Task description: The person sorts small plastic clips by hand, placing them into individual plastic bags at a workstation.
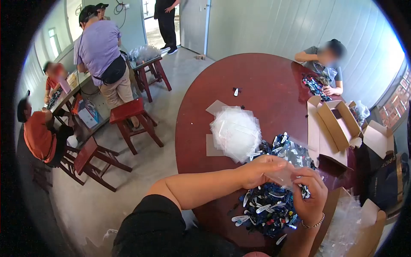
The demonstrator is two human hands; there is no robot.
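Holding a small clear bag (283, 176) between both hands, left hand (262, 169) and right hand (311, 193) pinch it above the clip pile (267, 207), lower centre; filling it likely needs a clip picked next.

Pretty slim pickings for anything readable here, we can only spot one bit of lettering. On the dark bag (387, 171) at the right edge, beside the open boxes (338, 124), there's pale print that looks to us like "RIDE", though the start of the word is cut off so we can't tell the full thing. The coloured box (88, 113) under the far table has some print on it too, but it's way too small for us to read.
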